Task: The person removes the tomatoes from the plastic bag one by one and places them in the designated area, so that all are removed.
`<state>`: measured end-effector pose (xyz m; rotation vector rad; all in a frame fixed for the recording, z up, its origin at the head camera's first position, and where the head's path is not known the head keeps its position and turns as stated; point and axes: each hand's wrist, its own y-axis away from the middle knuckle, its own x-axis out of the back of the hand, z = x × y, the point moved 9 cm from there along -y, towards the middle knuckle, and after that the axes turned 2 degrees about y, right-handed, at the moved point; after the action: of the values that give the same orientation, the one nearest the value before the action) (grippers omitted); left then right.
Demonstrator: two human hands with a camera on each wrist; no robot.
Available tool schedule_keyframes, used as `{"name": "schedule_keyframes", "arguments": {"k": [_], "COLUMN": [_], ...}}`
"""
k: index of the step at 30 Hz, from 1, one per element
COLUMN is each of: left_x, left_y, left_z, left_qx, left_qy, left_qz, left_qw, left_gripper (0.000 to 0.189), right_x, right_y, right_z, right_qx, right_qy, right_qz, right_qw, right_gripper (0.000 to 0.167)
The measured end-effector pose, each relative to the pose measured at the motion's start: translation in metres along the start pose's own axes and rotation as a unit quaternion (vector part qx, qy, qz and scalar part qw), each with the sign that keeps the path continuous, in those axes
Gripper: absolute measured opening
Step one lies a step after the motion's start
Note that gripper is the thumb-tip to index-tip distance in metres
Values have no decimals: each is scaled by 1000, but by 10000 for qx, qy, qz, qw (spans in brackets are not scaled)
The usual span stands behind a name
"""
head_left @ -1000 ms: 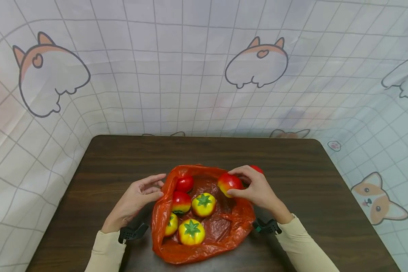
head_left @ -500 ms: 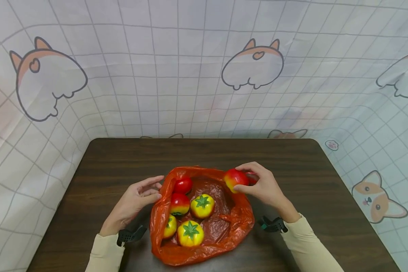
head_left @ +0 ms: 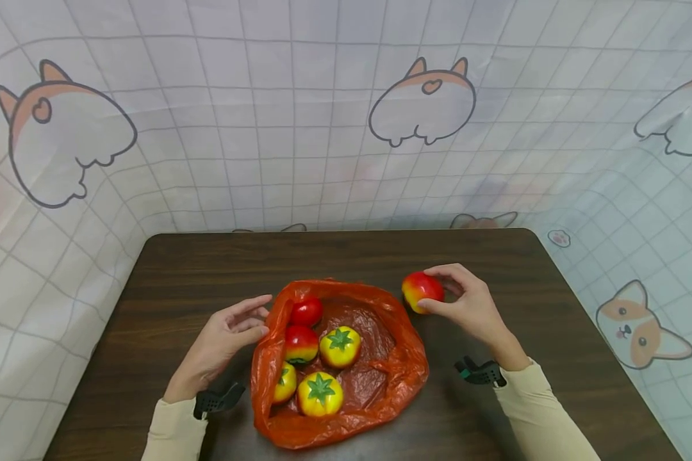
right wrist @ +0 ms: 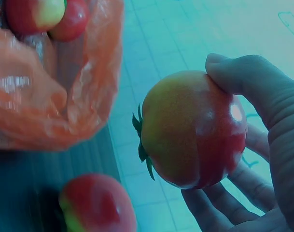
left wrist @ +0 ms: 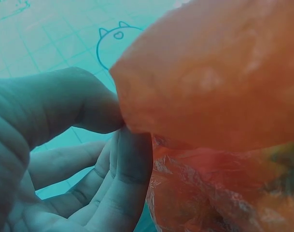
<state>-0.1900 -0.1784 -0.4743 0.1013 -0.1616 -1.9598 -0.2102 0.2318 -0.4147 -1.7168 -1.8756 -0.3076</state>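
My left hand (head_left: 222, 342) is at the left rim of an open red plastic bag (head_left: 411, 365). In the left wrist view, thumb and finger pinch the edge of the bag's thin film (left wrist: 200, 87). Several shiny tomatoes lie inside; one yellow tomato (head_left: 320, 394) shows a green star-shaped leaf top, and a red tomato (head_left: 307, 312) sits near the back. Right of the bag, my right hand (head_left: 469, 304) grips a red-and-yellow tomato (head_left: 422, 291) between thumb and fingers. Its green leaves point away from the palm in the right wrist view.
Another red tomato (right wrist: 98, 205) lies on the table outside the bag in the right wrist view; in the head view it is hidden. The dark wooden table (head_left: 207, 262) ends at a white gridded curtain (head_left: 311, 128) with printed corgis.
My right hand has carried its tomato out over the bag's right rim, rightward to beside the bag. The left hand has kept its place at the left rim.
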Motion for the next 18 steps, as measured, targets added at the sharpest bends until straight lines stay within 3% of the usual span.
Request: {"name": "schedule_keyframes", "arguments": {"k": [9, 18], "left_x": [2, 2], "left_y": [1, 0], "left_z": [0, -2], "left_qx": [17, 75], "left_qy": [-11, -148], "left_qz": [-16, 31], "left_qw": [10000, 9999], "left_gripper": [61, 59], "right_x": [25, 47], "right_y": [3, 6], "right_z": [16, 34], "right_qx": [-36, -380], "right_qy": [-152, 139], "right_qz": [362, 603], "right_qw": [9992, 9974], "right_gripper": [49, 50]}}
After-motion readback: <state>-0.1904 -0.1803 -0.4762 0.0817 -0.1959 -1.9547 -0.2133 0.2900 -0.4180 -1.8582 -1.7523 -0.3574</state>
